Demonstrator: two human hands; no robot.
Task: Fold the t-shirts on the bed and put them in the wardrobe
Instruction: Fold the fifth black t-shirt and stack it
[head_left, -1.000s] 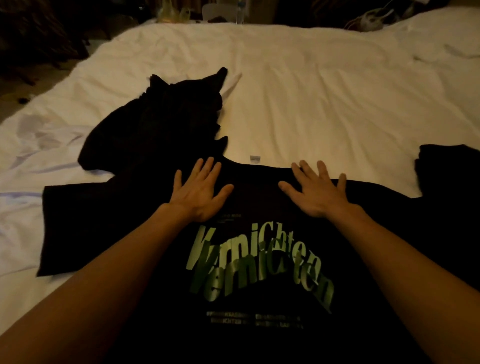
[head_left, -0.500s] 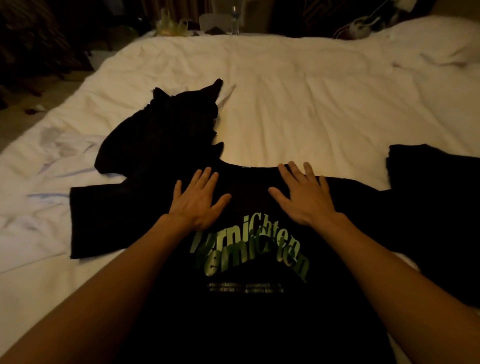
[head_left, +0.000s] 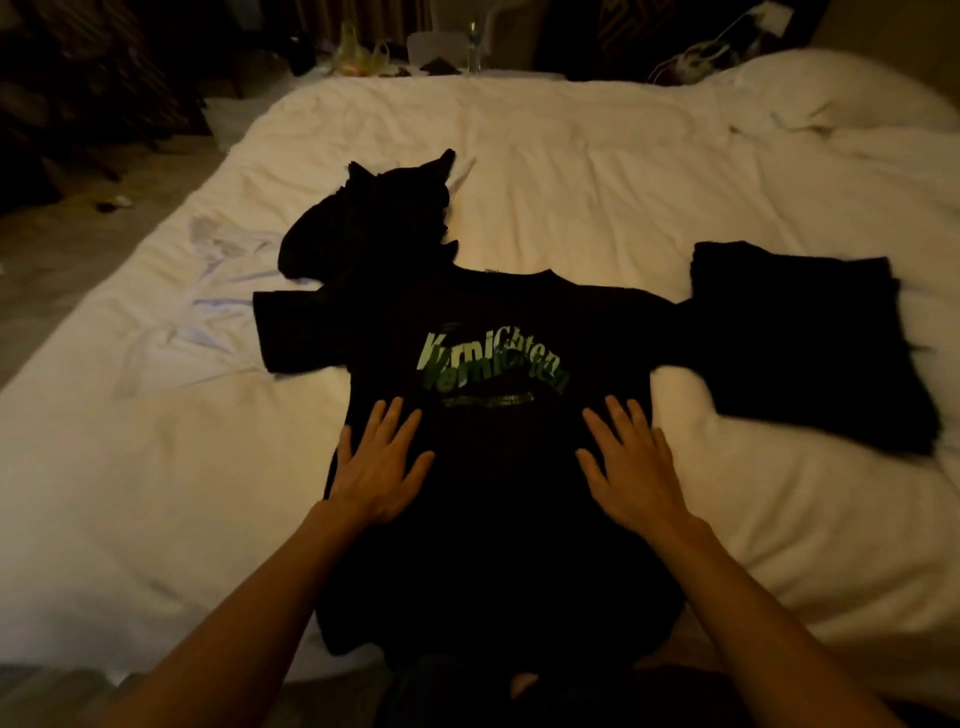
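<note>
Printed t-shirt (head_left: 519, 306): black, spread face up on the bed (head_left: 623, 182), collar away from the person, hem at the near edge. Green print (head_left: 493, 366) across the chest. Left sleeve (head_left: 301, 332) lies out flat. The right sleeve runs up to a neighbouring item; overlap or mere contact, cannot tell.

Hands: left hand (head_left: 379, 467) and right hand (head_left: 636, 473) both lie flat on the shirt body just below the print, fingers straight and spread. They press and grasp nothing.

Handling (judgement): thin knit, light, fully limp, no stiffness to hold a fold line. It should grip the bedding rather than slide, and the soft bed gives under pressure. It is not fragile but creases easily. Best holds are a pinch at the shoulder seam plus the hem on the same side, carrying that side over toward the middle.

Surroundings, relative to the shirt:
- Crumpled dark heap (head_left: 374, 228) beyond the collar, touching the left shoulder; probably unfolded shirts.
- Folded dark stack (head_left: 800, 338) at the right sleeve end; probably finished ones.
- Bottle (head_left: 471, 52) well beyond the collar, past the far bed edge.
- No wardrobe in view.
</note>
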